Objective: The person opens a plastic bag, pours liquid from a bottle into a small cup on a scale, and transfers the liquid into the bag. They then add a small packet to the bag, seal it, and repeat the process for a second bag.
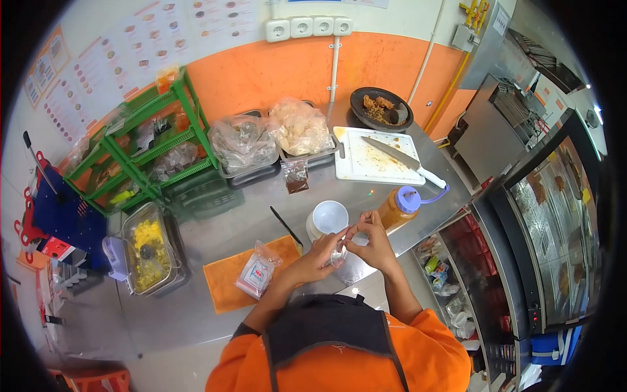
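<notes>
Both hands meet just in front of a white bowl (330,215) near the counter's front edge. My left hand (317,259) is closed on a small clear plastic piece (337,254), perhaps a little bag; its exact kind is hard to make out. At its upper edge, my right hand (371,243) is pinched, fingertips against the left hand's. To the right stands a squeeze bottle (400,208) of orange-brown sauce with a purple cap. Left of the bowl lies a thin black utensil (286,225). A printed plastic packet (258,270) rests on an orange cloth (221,277).
A knife (395,155) lies on a white cutting board (349,171), with a stone mortar (366,124) behind. Bagged food (300,127) fills trays at the back. A green rack (140,157) and a container of yellow pieces (149,251) stand left. A display case (552,215) is right.
</notes>
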`<state>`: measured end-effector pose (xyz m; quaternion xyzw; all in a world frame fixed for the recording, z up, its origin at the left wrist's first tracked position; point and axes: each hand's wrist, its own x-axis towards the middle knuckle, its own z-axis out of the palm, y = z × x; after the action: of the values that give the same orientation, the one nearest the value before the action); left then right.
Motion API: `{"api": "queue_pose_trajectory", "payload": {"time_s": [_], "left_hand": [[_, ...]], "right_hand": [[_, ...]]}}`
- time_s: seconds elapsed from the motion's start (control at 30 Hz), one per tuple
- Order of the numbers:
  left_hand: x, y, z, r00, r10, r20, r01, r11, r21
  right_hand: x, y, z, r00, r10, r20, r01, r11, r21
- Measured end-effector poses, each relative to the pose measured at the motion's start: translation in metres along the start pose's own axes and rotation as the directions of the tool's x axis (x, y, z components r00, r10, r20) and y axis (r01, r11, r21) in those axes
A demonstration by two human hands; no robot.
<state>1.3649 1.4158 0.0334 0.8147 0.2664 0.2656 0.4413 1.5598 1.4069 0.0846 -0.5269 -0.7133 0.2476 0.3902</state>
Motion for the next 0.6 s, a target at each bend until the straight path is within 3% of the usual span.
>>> {"api": "queue_pose_trajectory", "payload": {"time_s": [0.07,0.13,0.17,0.2,0.23,0.27,0.3,0.37,0.4,0.6], "left_hand": [[0.000,-0.012,0.009,1.000,-0.004,-0.009,0.005,0.999,0.054],[0.001,-0.012,0.012,1.000,-0.009,-0.019,0.011,0.994,0.107],[0.002,-0.012,0.013,0.999,0.011,-0.050,-0.013,0.999,-0.042],[0.003,-0.010,0.012,0.996,0.026,-0.086,-0.042,0.981,-0.188],[0.001,-0.007,0.010,0.996,0.024,-0.091,-0.040,0.982,-0.187],[-0.003,-0.005,0.008,0.994,-0.102,-0.029,0.077,0.878,-0.472],[-0.005,-0.004,0.007,0.977,-0.201,0.067,0.189,0.682,-0.707],[-0.005,-0.004,0.002,0.987,-0.139,0.082,0.152,0.630,-0.761],[-0.004,-0.003,-0.001,0.993,-0.075,0.092,0.118,0.573,-0.811],[-0.001,0.019,-0.013,0.982,-0.084,0.170,0.189,0.435,-0.880]], "right_hand": [[-0.002,-0.007,0.007,0.998,-0.024,-0.058,0.019,0.996,-0.092],[-0.004,-0.023,0.011,0.992,-0.033,-0.120,-0.010,0.938,-0.348],[-0.003,-0.024,0.008,0.993,-0.033,-0.118,-0.010,0.938,-0.347],[-0.001,-0.024,0.004,0.987,-0.025,-0.160,-0.004,0.984,-0.178],[0.001,-0.023,-0.001,0.980,-0.011,-0.200,0.011,1.000,-0.003],[0.002,-0.020,-0.008,0.980,-0.013,-0.196,0.013,1.000,-0.001],[0.001,-0.015,-0.017,0.992,-0.063,-0.106,0.062,0.998,-0.006],[-0.001,-0.015,-0.026,0.991,-0.126,0.050,0.126,0.992,0.006],[0.000,-0.016,-0.026,0.991,-0.124,0.052,0.124,0.992,0.005],[0.004,-0.007,-0.020,0.961,-0.199,0.190,0.160,0.966,0.203]]}}
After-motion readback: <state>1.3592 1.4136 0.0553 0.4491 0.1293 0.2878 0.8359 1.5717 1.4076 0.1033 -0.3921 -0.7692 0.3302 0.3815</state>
